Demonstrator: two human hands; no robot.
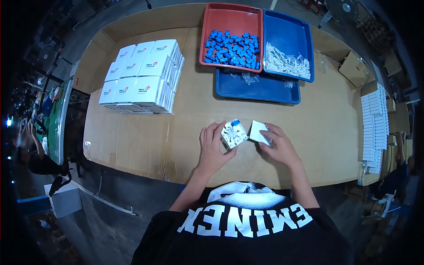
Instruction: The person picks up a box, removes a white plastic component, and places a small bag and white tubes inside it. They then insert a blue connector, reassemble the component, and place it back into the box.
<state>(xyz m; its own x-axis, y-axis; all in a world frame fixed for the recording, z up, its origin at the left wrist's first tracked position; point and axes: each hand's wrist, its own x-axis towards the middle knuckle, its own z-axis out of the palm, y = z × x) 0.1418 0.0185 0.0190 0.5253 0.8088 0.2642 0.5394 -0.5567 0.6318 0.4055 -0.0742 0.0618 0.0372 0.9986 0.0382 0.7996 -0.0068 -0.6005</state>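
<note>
My left hand (213, 149) grips a small square white plastic box (230, 138), its inside facing up. A blue connector piece (236, 123) sits at the box's far edge, and small white parts lie within it. Just to the right, my right hand (282, 148) has its thumb and fingers closed on a flat white cover (258, 131), which is tilted. The cover's near left corner is close beside the box. Both hands are low over the cardboard-covered table (194, 128), near its front side.
Stacked white printed boxes (145, 90) stand at the left. At the back, a red tray (233, 17) holds blue connectors and a blue tray (289, 28) holds white sticks. Another blue tray (256, 92) lies partly beneath them. White boxes (374, 128) are piled along the right edge.
</note>
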